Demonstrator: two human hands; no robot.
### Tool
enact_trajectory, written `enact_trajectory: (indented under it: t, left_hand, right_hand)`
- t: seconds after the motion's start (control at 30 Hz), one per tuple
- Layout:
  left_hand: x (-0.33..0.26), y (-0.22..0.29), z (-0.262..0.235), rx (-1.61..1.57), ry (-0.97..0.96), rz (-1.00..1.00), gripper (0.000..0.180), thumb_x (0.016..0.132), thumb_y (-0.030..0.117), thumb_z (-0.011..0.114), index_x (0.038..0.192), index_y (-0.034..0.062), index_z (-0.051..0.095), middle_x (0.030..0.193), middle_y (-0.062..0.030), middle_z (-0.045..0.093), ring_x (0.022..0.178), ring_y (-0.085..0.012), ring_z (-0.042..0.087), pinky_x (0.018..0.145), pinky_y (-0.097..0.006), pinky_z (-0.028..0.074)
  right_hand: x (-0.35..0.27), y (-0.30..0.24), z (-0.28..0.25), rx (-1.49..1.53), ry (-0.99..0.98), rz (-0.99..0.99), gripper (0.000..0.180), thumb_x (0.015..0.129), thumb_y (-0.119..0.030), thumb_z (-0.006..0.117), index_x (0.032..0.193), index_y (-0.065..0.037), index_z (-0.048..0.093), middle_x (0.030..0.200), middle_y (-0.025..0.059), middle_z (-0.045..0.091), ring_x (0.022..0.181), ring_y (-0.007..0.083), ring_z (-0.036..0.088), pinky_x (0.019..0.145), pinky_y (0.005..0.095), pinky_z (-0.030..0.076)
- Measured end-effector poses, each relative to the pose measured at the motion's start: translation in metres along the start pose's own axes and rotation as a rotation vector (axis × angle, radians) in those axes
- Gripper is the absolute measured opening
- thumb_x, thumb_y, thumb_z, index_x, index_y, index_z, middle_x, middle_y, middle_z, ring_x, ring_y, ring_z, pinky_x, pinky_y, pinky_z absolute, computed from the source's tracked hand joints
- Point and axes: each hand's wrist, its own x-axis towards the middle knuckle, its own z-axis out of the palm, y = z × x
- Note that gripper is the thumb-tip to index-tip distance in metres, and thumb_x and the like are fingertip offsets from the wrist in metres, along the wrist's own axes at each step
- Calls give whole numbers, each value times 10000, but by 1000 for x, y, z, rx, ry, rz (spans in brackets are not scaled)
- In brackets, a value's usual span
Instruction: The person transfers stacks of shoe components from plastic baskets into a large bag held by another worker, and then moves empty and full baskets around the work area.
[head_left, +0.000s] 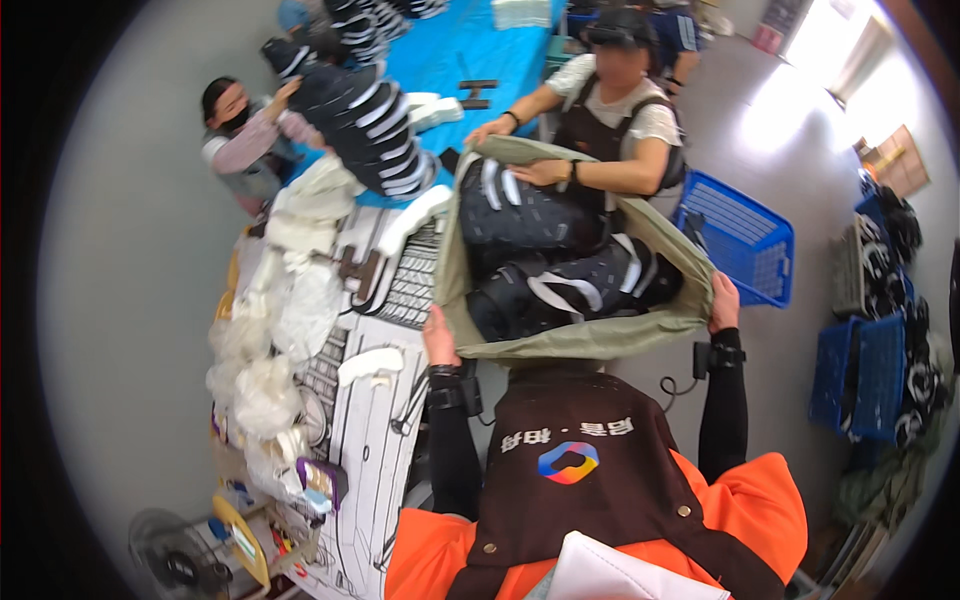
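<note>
White flap [622, 574] below left hand [440, 336] and right hand [724, 303], both closed on olive sack [600, 343]

The olive-green sack [620, 340] gaped upward, its rim stretched into a rough four-sided shape. Inside, the black, white-striped far bundle [535, 224] lay near the back rim; the similar near bundle [565, 306] lay slantwise just before it.

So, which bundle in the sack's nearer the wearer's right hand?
The lower bundle, one end toward the right hand; the upper bundle is nearer the coworker opposite.
</note>
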Motion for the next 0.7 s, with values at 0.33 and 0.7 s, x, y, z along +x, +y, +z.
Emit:
enact_trajectory:
  t: [0.33, 0.7]
  left_hand:
    - [5, -11, -6, -97, -84, 68, 606, 1034, 423, 503, 1316, -112, 537, 1232, -138, 632, 1072, -178, 583, 936, -310, 447]
    - [-25, 32, 18, 257, 47, -181, 608, 1020, 474, 481, 1224, -83, 617, 1036, -120, 661, 905, -178, 581, 825, -340, 471]
  right_hand:
    - [7, 7, -2, 19, -33, -1, 306, 1025, -208, 532, 1210, 22, 612, 1118, 63, 670, 998, 157, 625, 864, 298, 488]
    - [16, 16, -24, -576, 0, -290, 261, 1011, -184, 527, 1139, 15, 638, 1030, 45, 664, 944, 102, 575, 853, 268, 457]
